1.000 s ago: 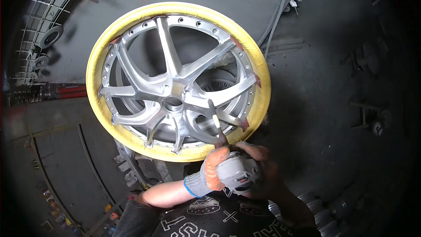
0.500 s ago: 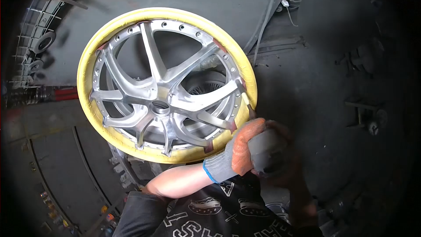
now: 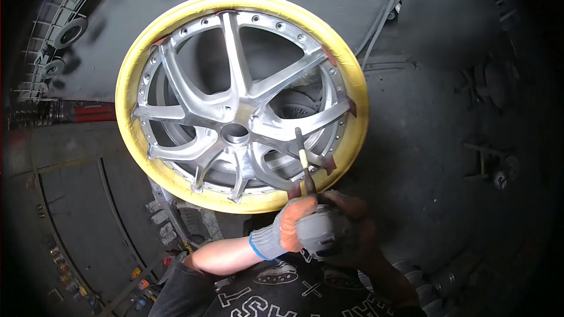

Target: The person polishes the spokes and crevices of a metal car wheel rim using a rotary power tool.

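Silver multi-spoke metal wheel with yellow-wrapped rim (image 3: pixel 234 57) ahead of wearer, support unclear. Slim tip of rounded grey handheld tool (image 3: pixel 316 230) back from spoke's outer end to mid-spoke: inner stretch now within reach, contact unclear. Left hand (image 3: pixel 289 229), grey-orange glove, grips tool; right hand (image 3: pixel 348 204) alongside, shadowed, grip unclear.

Dark grey floor (image 3: pixel 405 141) | wire rack (image 3: pixel 73 3) at upper left | dark edges | bright centre

White letters (image 3: pixel 258 307) "SH", black shirt (image 3: pixel 282 291)
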`<control>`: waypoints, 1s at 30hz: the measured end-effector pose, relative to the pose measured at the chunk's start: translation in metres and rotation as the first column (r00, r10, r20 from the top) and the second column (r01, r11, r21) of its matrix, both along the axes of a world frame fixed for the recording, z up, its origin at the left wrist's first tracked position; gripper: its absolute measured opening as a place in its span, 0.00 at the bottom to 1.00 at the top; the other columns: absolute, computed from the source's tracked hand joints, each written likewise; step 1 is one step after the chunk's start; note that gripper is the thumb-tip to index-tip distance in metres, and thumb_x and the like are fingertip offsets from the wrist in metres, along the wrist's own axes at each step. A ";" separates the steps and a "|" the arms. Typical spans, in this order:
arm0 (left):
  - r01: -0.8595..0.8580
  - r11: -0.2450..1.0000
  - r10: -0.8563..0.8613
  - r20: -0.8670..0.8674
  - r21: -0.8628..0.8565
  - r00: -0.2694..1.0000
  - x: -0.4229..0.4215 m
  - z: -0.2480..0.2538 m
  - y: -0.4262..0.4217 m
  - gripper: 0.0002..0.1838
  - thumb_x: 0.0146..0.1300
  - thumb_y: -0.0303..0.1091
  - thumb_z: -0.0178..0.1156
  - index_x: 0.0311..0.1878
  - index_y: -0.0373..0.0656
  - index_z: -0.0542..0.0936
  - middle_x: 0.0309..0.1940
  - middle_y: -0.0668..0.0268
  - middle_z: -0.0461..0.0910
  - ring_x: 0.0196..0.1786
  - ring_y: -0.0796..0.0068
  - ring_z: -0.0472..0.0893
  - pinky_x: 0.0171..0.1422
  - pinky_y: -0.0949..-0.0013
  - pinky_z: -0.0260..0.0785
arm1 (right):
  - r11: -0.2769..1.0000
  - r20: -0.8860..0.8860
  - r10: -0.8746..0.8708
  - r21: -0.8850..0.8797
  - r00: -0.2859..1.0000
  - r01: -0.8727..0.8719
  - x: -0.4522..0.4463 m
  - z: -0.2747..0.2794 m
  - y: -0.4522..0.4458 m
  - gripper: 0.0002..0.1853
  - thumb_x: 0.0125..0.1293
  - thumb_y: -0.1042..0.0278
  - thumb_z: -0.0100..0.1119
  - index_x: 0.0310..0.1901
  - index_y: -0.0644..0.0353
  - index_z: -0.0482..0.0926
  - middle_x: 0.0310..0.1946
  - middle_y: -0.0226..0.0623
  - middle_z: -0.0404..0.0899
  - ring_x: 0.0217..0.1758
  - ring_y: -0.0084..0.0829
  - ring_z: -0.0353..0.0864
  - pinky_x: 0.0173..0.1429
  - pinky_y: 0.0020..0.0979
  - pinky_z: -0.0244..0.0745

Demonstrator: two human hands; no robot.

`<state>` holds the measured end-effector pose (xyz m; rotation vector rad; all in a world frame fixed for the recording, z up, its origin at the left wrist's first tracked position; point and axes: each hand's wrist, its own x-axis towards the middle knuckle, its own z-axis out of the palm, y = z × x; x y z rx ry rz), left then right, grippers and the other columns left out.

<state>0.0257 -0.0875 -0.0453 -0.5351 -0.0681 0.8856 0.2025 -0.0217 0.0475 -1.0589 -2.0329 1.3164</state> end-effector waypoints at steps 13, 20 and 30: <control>0.159 0.980 -0.183 -0.228 -0.119 0.956 -0.075 -0.029 -0.034 0.27 0.72 0.49 0.57 0.64 0.39 0.74 0.55 0.55 0.83 0.54 0.59 0.85 0.62 0.53 0.77 | 0.992 0.024 -0.063 0.110 0.998 0.060 -0.073 0.001 -0.032 0.46 0.49 0.58 0.82 0.68 0.65 0.69 0.61 0.46 0.75 0.60 0.45 0.79 0.65 0.42 0.74; 0.086 0.996 -0.091 0.230 0.033 0.969 -0.102 0.025 0.009 0.39 0.65 0.52 0.62 0.70 0.32 0.67 0.56 0.58 0.80 0.52 0.60 0.85 0.60 0.53 0.78 | 0.993 0.017 -0.085 0.081 0.996 0.083 -0.095 0.001 -0.035 0.47 0.49 0.60 0.80 0.70 0.65 0.66 0.62 0.49 0.76 0.63 0.48 0.78 0.68 0.44 0.72; 0.186 0.972 -0.113 -0.407 0.144 0.907 -0.068 0.016 -0.004 0.41 0.69 0.54 0.57 0.74 0.31 0.60 0.65 0.48 0.66 0.65 0.47 0.69 0.69 0.45 0.63 | 0.997 -0.028 0.009 0.073 1.000 -0.006 -0.044 0.015 -0.014 0.38 0.50 0.59 0.79 0.61 0.64 0.74 0.47 0.47 0.81 0.46 0.48 0.86 0.49 0.42 0.83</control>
